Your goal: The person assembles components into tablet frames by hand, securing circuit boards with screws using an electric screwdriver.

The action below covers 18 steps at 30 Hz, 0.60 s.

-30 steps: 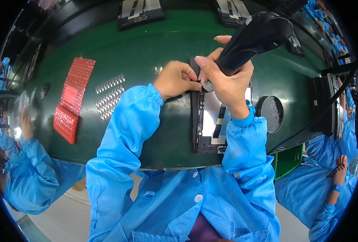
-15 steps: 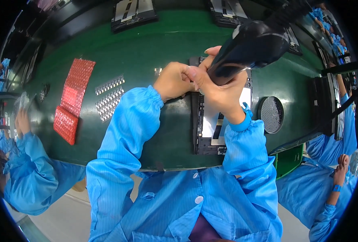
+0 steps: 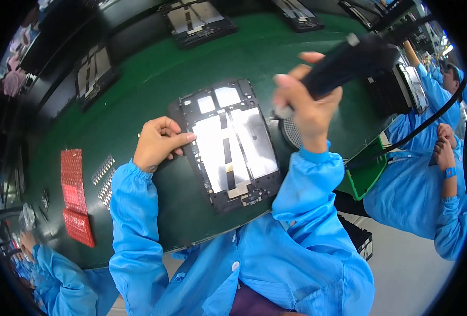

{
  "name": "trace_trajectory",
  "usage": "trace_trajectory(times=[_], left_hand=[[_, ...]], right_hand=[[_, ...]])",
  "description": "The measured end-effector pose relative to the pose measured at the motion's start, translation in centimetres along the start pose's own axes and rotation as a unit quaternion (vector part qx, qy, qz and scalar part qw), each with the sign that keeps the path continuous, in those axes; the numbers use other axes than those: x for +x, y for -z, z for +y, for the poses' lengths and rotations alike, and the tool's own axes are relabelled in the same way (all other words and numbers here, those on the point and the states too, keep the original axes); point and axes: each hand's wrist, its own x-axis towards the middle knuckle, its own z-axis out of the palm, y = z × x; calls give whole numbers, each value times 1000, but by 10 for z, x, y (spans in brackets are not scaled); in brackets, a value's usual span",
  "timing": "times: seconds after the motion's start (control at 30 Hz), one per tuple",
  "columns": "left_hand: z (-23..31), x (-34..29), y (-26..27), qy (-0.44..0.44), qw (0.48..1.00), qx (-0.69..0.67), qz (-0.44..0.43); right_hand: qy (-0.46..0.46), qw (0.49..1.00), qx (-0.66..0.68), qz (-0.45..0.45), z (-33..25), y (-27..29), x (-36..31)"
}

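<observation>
In front of me lies an opened tablet [image 3: 263,150], its black frame around bright silver panels, turned slightly on the green table. My left hand [image 3: 160,141] is closed at its left edge, with the thumb on the frame. My right hand [image 3: 310,108], a little blurred, is wrapped round a thick black electric screwdriver [image 3: 349,66], raised over the table to the right of the tablet. Its tip is hidden or too smeared to make out. Partly under that hand sits a round black dish [image 3: 290,132] with a dotted grid.
Red bubble wrap [image 3: 73,184] and strips of small metal parts [image 3: 104,176] lie at the left. More opened tablets [image 3: 199,22] stand along the far side. A green bin [image 3: 368,174] is beyond the right table edge. Co-workers in blue sit on both sides.
My view has turned. My right hand with the screwdriver has lifted off the tablet to the right. My left hand has moved from near the other hand to the tablet's left edge.
</observation>
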Motion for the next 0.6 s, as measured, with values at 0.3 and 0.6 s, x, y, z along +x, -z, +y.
trace_trajectory(times=[0.3,0.6], left_hand=[[4,3,-23,-18,993,37,107],[-3,3,-17,-49,997,-54,37]], right_hand=[[11,999,-18,50,15,67,-1],[-15,998,-38,45,19,66,-7]])
